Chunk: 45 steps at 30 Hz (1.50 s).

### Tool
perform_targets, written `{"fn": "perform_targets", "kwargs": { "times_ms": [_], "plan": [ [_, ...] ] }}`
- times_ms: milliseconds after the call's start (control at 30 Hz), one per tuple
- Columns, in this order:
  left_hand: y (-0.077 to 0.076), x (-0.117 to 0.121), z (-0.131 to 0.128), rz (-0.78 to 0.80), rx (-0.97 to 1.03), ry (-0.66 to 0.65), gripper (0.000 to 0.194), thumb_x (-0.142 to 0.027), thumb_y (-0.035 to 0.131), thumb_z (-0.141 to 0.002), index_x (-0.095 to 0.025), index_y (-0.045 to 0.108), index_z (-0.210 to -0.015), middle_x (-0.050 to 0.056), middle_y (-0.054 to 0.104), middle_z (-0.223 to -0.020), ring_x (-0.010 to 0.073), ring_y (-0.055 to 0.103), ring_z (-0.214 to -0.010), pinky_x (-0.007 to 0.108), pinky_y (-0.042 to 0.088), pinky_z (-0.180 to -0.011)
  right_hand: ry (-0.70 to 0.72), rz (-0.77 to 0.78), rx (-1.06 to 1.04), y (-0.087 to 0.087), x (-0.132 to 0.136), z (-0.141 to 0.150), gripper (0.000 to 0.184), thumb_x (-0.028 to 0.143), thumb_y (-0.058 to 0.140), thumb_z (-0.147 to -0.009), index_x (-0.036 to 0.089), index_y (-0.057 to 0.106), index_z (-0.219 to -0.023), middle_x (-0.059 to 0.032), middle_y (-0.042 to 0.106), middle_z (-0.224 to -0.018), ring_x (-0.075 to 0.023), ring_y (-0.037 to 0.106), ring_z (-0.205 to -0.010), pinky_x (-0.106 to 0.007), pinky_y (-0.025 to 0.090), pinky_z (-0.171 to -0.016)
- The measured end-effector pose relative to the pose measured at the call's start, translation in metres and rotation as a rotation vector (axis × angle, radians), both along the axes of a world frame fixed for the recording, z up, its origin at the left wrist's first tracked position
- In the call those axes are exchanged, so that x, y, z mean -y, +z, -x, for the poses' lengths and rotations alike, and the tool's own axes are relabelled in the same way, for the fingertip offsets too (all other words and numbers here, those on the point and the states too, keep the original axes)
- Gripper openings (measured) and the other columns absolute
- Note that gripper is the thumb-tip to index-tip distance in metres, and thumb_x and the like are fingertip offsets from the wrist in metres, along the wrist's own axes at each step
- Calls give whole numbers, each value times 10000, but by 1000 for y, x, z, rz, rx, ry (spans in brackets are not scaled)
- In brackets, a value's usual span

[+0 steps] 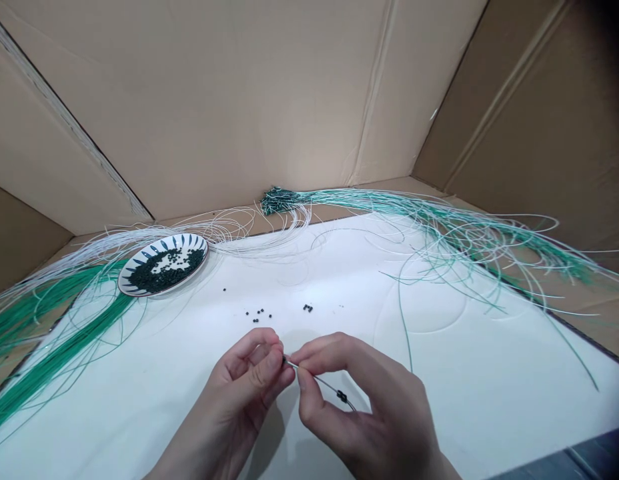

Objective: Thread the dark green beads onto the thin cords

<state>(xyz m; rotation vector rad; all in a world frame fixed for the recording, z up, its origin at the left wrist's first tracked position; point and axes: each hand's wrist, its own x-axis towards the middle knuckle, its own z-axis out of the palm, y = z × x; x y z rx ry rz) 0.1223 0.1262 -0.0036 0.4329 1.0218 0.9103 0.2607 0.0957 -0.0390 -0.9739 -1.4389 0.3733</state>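
Observation:
Close together over the white board [139,400], my two hands meet at a thin pale wire [325,383]. My left hand [254,373] is closed, its thumb and fingertips pinching a small black bead [284,360] at the wire's end. Just beside it, my right hand [364,393] is closed too, with thumb and forefinger gripping the wire near that end. More black beads [342,396] sit on the wire below the right fingers. Where the wire goes past the right palm is hidden. Several loose black beads [259,313] lie on the board beyond my fingertips.
A striped plate [203,257] holding many black beads stands at the left, over bundles of green strands [64,347] and white strands [94,247]. A beaded bundle of green and white strands [359,198] stretches along the back right. Cardboard walls [239,100] enclose the board.

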Motion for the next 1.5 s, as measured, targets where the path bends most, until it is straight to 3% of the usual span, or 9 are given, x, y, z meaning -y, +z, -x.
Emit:
{"fn": "perform_targets", "kwargs": {
  "times_ms": [100,333,667,867,1033,1500],
  "plan": [
    [-2,0,0,-15,-8,1,335,-235,1024,-488,-174,773,-700,-49,705,-687,37,668,-614,102,574,-640,-39,-71,29,0,-1,1,197,13,611,-807,206,634,-840,-7,763,-773,-127,738,-715,-188,609,-725],
    [0,0,-1,-10,-10,-4,334,-228,1025,-472,-167,782,-693,-42,719,-673,43,663,-594,107,574,-640,-10,-40,37,4,0,-2,192,-3,612,-809,182,660,-830,-22,756,-748,-136,731,-701,-200,598,-705],
    [4,0,-2,47,33,-23,343,-193,1025,-428,-160,814,-697,-23,754,-640,69,705,-574,102,594,-631,33,154,18,6,4,-6,155,62,635,-842,214,660,-842,27,770,-783,-106,736,-692,-171,602,-689],
    [5,3,-3,56,33,9,369,-225,1029,-399,-166,818,-695,-3,775,-704,88,719,-621,137,618,-635,21,123,-28,4,3,-2,166,56,637,-830,220,665,-845,34,776,-781,-99,737,-680,-159,604,-685],
    [3,2,-4,65,36,13,380,-220,1028,-385,-180,809,-694,-30,763,-634,64,709,-584,97,599,-615,38,76,-11,5,2,-2,174,42,620,-832,207,673,-842,4,777,-783,-129,747,-710,-202,617,-697],
    [6,4,-7,68,-14,51,390,-222,1039,-341,-172,815,-657,-11,778,-623,78,712,-562,116,598,-590,82,114,-29,3,2,-4,173,4,632,-803,169,676,-833,-14,768,-792,-125,747,-743,-188,601,-728]
  ]
}}
